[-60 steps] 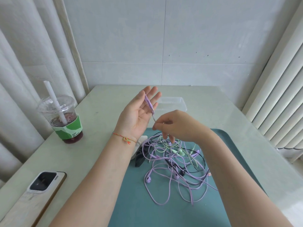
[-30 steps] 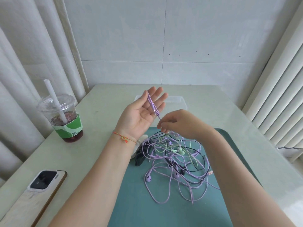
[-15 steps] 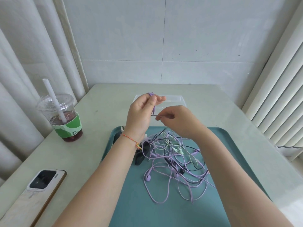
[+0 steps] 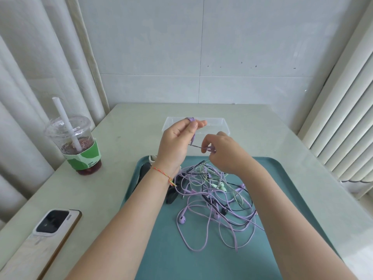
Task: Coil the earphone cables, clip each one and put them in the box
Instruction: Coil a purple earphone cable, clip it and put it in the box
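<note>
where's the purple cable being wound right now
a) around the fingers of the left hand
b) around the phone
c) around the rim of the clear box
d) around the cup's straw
a: purple cable loops sit over the fingers of the raised left hand, while the right hand pinches the strand leading from it, above the teal tray.
</note>
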A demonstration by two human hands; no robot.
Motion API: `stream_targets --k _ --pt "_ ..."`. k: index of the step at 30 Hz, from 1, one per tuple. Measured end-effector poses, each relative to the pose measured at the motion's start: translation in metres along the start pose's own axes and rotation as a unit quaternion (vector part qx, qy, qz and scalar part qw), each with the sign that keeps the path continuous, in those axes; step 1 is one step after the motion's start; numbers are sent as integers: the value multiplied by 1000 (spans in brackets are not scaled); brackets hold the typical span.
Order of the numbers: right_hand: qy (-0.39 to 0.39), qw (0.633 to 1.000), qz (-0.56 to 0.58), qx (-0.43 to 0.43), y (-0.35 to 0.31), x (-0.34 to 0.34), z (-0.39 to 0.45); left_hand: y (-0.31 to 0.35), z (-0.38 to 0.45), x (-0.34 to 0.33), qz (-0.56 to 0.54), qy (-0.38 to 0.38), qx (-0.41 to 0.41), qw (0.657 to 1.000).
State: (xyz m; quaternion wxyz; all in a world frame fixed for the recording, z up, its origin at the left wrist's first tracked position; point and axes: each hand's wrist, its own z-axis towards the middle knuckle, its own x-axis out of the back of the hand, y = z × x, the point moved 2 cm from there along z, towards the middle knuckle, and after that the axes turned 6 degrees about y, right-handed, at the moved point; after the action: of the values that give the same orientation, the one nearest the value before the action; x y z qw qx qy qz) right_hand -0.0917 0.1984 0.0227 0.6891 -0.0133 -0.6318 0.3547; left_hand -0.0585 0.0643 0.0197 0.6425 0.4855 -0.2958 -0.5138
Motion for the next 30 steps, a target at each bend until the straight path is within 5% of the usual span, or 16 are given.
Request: stream_targets --k 10,17,25,27,30 --pt "41 997 51 30 -1 0 2 1 0 2 11 -7 7 1000" --pt "-18 994 111 15 -3 10 -1 -7 4 6 18 16 9 1000" --pt "1 993 100 55 -14 16 -6 -12 14 20 -191 118 75 971" --pt "14 991 109 70 -18 16 -8 -14 14 22 -162 134 68 975" --pt "57 987 120 87 -25 18 -9 -14 11 16 56 109 50 991"
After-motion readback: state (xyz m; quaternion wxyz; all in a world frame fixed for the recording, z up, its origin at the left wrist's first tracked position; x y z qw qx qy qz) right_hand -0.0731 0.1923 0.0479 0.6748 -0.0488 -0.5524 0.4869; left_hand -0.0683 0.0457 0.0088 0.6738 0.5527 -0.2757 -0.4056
